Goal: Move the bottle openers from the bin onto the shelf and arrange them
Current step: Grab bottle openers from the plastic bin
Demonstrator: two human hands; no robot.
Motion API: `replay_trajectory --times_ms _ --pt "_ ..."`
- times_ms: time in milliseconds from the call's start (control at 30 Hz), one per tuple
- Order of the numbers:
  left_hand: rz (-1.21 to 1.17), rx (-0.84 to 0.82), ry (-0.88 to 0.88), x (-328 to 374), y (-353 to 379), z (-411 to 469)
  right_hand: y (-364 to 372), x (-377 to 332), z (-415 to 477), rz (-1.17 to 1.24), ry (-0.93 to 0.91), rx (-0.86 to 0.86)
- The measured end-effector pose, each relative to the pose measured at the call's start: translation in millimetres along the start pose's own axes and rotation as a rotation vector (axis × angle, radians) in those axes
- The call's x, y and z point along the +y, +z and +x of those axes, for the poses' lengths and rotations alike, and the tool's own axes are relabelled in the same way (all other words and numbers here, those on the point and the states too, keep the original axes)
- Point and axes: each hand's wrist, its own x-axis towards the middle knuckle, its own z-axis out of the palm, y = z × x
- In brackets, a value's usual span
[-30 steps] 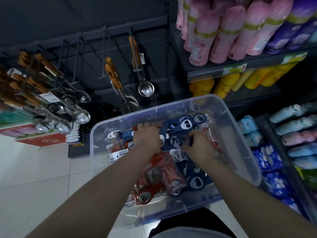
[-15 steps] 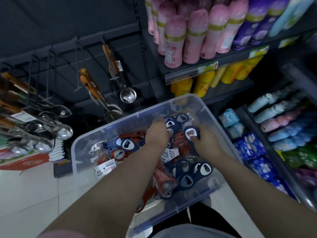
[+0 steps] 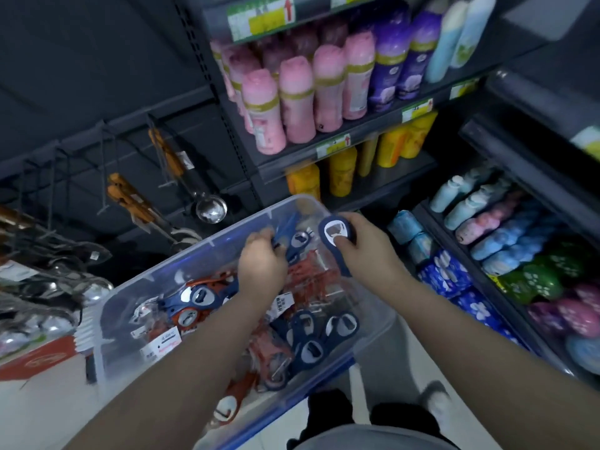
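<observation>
Newly raised over the bin (image 3: 207, 242), right grip (image 3: 363, 251) pinches a blue opener (image 3: 336, 233); left grip (image 3: 263, 264) clutches others (image 3: 297, 240).

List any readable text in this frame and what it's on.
No text is readable.
Shelf price labels: red up-arrows show, print blurred.
White tags in the bin: print too small.
Pink bottles: labels blurred.
Red sign: oval logo, unreadable.
</observation>
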Motion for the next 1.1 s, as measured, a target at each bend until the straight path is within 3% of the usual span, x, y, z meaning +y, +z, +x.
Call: replay_trajectory --times_ms 100,233,533,800,1100 --pt "-0.198 0.055 0.017 62 3 0 -52 5 -1 0.033 -0.047 0.116" --pt "-0.281 0.069 0.112 162 34 0 -152 46 -2 0.049 -0.052 0.326" --pt "-0.484 -0.306 0.183 385 164 -12 -385 176 -21 -0.106 0.193 0.549" --pt "-0.185 -0.369 0.368 507 220 -6 -470 245 -15 -0.02 0.424 0.564" --pt "0.073 -0.419 0.526 560 276 51 -484 277 44 0.095 0.483 0.644"
